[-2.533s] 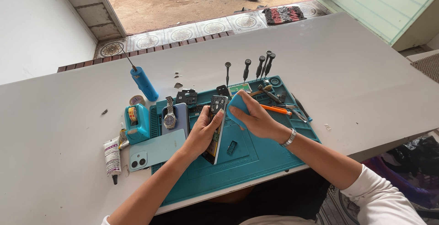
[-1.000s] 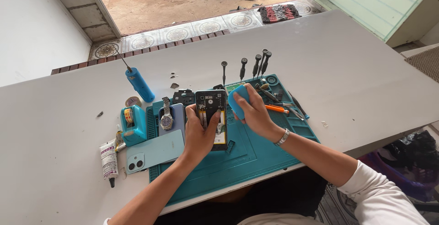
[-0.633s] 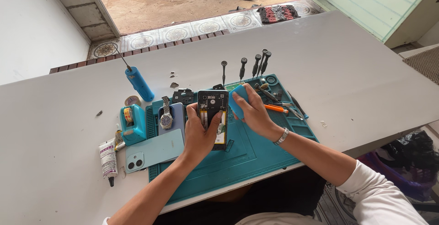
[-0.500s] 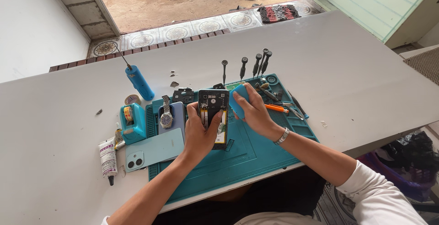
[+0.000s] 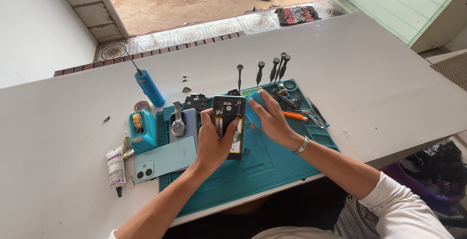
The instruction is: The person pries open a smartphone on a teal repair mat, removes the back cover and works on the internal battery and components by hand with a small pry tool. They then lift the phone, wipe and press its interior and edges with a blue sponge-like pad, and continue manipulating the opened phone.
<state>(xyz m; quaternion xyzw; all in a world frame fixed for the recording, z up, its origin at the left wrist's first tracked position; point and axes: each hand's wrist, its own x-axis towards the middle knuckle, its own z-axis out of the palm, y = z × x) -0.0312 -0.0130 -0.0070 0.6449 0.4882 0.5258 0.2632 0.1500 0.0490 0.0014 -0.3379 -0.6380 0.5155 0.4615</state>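
My left hand (image 5: pixel 212 141) grips an opened phone (image 5: pixel 228 117) with its back off, holding it tilted up over the teal work mat (image 5: pixel 272 166). Its dark innards and battery face me. My right hand (image 5: pixel 270 118) holds a small blue block-shaped thing (image 5: pixel 253 111) against the phone's right edge near the top. A light blue phone back cover (image 5: pixel 163 160) with a camera cutout lies on the mat's left edge, beside my left wrist.
Several screwdrivers (image 5: pixel 272 69) stand upright at the mat's far edge. An orange-handled tool (image 5: pixel 295 116) and tweezers lie at right. A wristwatch (image 5: pixel 177 122), a blue tool (image 5: pixel 148 87), a teal box (image 5: pixel 142 130) and a glue tube (image 5: pixel 116 166) sit at left on the white table (image 5: pixel 379 88).
The phone has been raised from lying slanted on the mat to tilted up facing me. My right hand stays at its upper right edge with the blue thing.
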